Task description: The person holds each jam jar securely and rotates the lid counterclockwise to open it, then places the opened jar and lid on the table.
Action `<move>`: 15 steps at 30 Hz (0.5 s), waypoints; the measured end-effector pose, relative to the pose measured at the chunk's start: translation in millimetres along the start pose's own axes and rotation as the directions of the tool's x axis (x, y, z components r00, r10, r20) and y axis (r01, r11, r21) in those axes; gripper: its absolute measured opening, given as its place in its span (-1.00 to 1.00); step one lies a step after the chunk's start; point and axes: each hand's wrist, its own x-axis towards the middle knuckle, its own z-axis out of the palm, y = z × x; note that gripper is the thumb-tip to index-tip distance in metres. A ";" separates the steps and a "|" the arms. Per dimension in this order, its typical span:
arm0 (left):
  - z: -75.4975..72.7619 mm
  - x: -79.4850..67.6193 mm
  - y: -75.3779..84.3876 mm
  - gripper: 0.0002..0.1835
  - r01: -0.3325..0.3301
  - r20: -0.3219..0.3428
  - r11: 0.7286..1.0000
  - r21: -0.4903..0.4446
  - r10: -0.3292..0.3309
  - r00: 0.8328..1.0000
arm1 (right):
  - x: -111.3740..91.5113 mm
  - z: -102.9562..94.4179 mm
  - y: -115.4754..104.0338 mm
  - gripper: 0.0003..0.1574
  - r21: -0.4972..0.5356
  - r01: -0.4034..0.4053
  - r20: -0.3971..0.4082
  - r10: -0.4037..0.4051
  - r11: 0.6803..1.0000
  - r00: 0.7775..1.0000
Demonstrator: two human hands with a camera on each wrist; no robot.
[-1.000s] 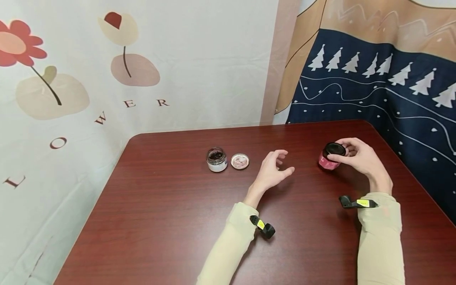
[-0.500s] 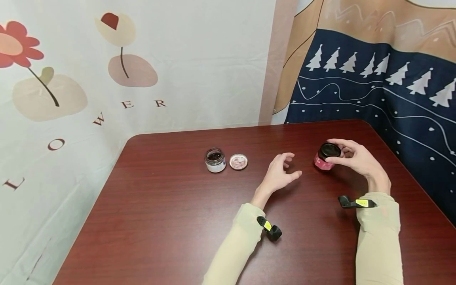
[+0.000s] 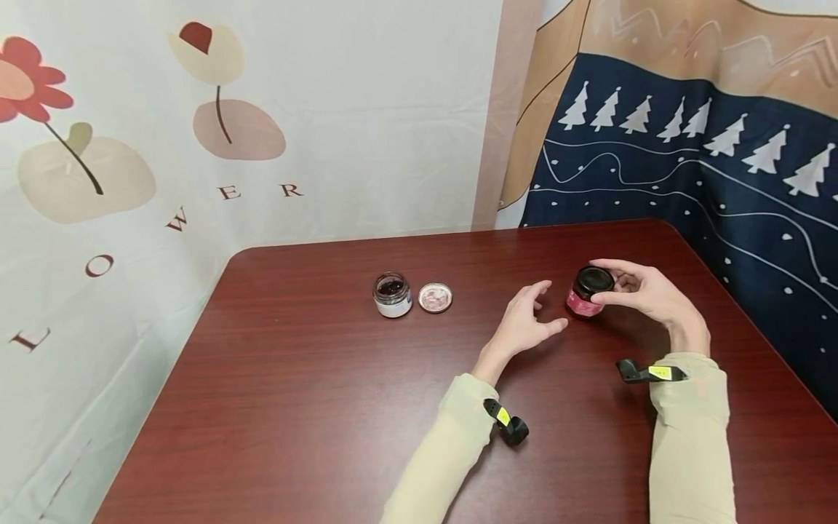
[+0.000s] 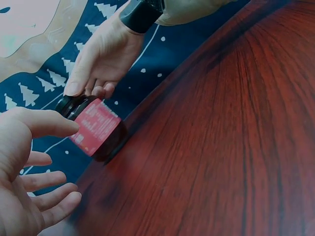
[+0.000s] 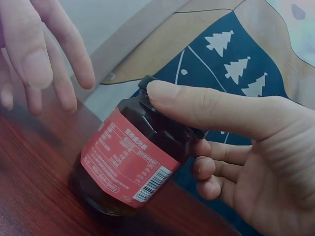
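Note:
A dark glass jar with a pink label (image 5: 129, 158) and a black lid (image 3: 594, 279) is on the right part of the table. My right hand (image 3: 655, 297) grips it near the top, thumb on the near side of the lid and fingers behind. In the right wrist view the jar leans a little, its base close to the wood. My left hand (image 3: 521, 322) is just left of the jar, fingers spread and thumb apart, holding nothing. In the left wrist view its thumb (image 4: 49, 123) overlaps the jar's lid.
An opened jar (image 3: 393, 295) with a pale label and dark contents stands left of centre on the brown table (image 3: 314, 393). Beside it lies a round lid (image 3: 435, 298), inner side up. Printed cloths (image 3: 366, 131) hang behind the table's far and right edges.
My right hand has brought the pink-labelled jar slightly left. The left hand has moved right, closer to the jar, with its fingers still spread.

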 end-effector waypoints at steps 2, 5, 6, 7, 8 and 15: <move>1.0 0.7 0.3 -0.22 0.003 0.002 1.000 -0.003 -0.003 1.000 | 1.6 1.5 -0.1 -0.20 0.026 0.013 0.010 -0.013 1.000 1.000; 2.5 1.4 0.5 -0.22 0.002 0.002 1.000 -0.004 -0.002 1.000 | 3.4 3.5 0.6 -0.23 0.059 0.032 0.021 -0.033 0.998 0.999; 3.1 1.6 0.7 -0.22 0.001 0.002 1.000 -0.004 -0.001 1.000 | 3.9 4.2 0.7 -0.23 0.069 0.035 0.026 -0.037 0.997 0.999; 3.7 1.7 1.1 -0.23 0.001 0.001 1.000 -0.005 -0.001 1.000 | 4.3 4.8 0.9 -0.23 0.081 0.039 0.033 -0.042 0.996 0.999; 4.3 1.8 1.5 -0.23 0.000 0.001 1.000 -0.003 0.000 1.000 | 4.5 5.4 0.9 -0.24 0.093 0.041 0.040 -0.045 0.995 0.998; 11.0 4.1 3.5 -0.24 -0.001 -0.003 1.000 -0.017 0.001 1.000 | 6.5 8.1 -1.4 -0.21 0.092 0.056 0.072 -0.063 0.994 0.995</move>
